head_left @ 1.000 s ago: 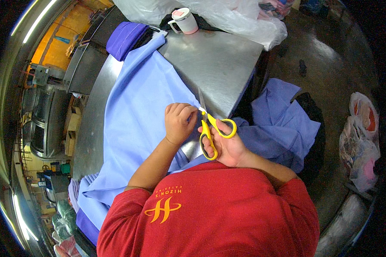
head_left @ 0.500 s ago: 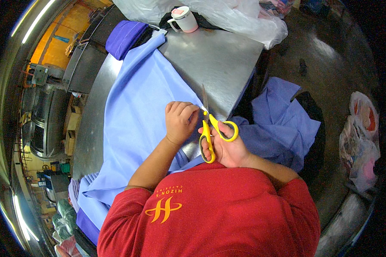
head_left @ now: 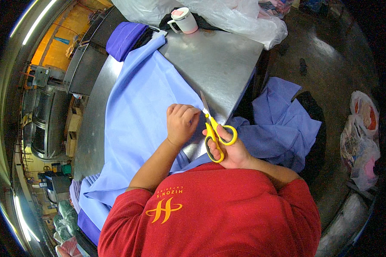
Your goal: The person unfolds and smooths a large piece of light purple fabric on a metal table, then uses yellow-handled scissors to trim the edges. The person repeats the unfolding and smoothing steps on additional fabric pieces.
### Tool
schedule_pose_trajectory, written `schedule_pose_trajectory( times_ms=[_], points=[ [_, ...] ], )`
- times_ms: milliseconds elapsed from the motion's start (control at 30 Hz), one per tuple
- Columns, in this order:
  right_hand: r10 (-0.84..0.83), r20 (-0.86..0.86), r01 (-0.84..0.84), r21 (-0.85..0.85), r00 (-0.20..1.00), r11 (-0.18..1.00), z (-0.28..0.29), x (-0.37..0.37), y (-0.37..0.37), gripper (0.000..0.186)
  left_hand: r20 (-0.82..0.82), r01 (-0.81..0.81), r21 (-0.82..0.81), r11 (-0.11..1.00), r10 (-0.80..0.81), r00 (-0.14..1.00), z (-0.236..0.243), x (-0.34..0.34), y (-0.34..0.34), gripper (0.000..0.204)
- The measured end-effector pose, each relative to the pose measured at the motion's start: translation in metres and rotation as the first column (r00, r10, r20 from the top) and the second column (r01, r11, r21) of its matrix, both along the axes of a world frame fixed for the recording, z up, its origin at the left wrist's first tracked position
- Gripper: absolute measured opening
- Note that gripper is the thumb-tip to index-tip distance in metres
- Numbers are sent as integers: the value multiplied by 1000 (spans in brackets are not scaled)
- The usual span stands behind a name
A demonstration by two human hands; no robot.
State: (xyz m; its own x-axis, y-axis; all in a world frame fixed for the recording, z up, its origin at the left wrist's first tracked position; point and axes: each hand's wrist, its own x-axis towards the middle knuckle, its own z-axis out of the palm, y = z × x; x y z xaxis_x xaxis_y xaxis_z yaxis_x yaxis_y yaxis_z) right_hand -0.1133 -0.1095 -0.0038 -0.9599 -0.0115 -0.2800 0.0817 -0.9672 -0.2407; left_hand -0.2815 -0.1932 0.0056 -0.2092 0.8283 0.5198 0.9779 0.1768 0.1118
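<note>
Light blue cloth (head_left: 137, 103) lies spread over a metal table, its slanting right edge running up to my hands. At that edge my left hand (head_left: 182, 124) is closed, fingers curled in a pinch on the cloth; the fingertips are partly hidden. My right hand (head_left: 233, 154) grips yellow-handled scissors (head_left: 208, 116), thumb and fingers through the loops. The blades point away from me, at the cloth's corner beside my left fingers. How much cloth sits between the blades is too small to tell.
The steel tabletop (head_left: 214, 55) holds a folded purple cloth (head_left: 126, 40), a white lidded mug (head_left: 185, 21) and clear plastic bags (head_left: 244, 19). More blue cloth (head_left: 281, 124) hangs off the right side. A filled plastic bag (head_left: 362, 141) is at far right.
The scissors' handle loops have come closer together and the blades have narrowed. My left hand has shifted very slightly toward me; the cloth lies much the same.
</note>
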Motion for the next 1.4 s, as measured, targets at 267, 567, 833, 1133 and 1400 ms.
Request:
schedule_pose_trajectory(
  times_ms=[267, 567, 833, 1133, 1400],
  points=[
    [-36, 28, 37, -37, 999, 999, -6, -8, 3, 50, 32, 45, -6, 999, -44, 999, 0, 7, -1, 16],
    [-37, -8, 37, -6, 999, 999, -6, -16, 9, 35, 131, 56, -6, 998, -55, 990, 7, 11, -6, 15],
    [-113, -14, 112, -30, 994, 993, -12, -34, 14, 32, 270, 101, -87, 991, -74, 960, 22, 20, -20, 15],
    [-115, 43, 117, -55, 992, 992, -22, -62, 24, 33, 431, 271, -254, 929, -142, 891, 48, 22, -33, 12],
    [-175, 22, 174, 27, 984, 984, -29, -89, 29, 33, 585, 430, -301, 851, -192, 788, 61, 24, -42, 8]
  ],
)
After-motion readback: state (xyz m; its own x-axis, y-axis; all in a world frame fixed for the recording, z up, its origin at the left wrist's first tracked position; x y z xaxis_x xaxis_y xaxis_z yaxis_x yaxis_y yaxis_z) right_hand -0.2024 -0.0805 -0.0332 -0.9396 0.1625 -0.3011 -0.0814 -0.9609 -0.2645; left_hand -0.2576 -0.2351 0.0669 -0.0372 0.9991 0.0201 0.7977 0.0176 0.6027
